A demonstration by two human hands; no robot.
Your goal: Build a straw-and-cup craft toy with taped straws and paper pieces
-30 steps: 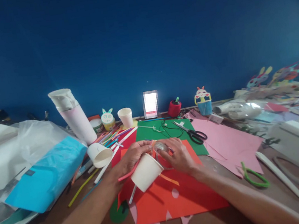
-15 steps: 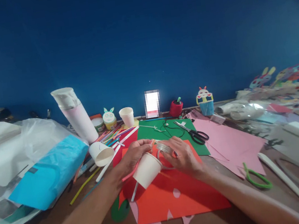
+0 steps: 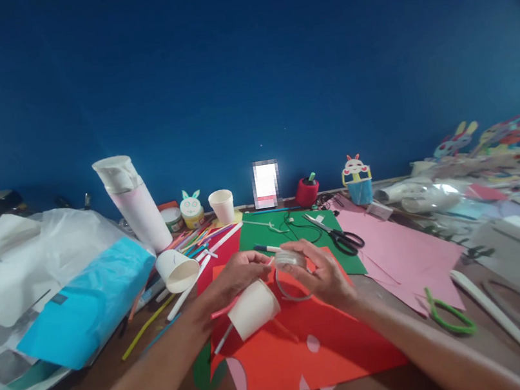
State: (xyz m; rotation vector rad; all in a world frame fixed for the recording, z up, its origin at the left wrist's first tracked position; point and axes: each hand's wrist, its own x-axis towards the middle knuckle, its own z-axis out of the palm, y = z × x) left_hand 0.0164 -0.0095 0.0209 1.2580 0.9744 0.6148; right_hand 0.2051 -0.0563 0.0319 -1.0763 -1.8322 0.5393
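Since half a second ago, the white tapered paper cup (image 3: 254,310) has tipped flatter, at eight o'clock from the clear round tape roll (image 3: 287,258), seemingly giving the tape room. The left hand (image 3: 242,273) holds the cup; the right hand (image 3: 323,270) grips the roll.

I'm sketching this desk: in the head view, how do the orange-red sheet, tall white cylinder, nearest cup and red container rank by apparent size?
1. Orange-red sheet
2. Tall white cylinder
3. Nearest cup
4. Red container
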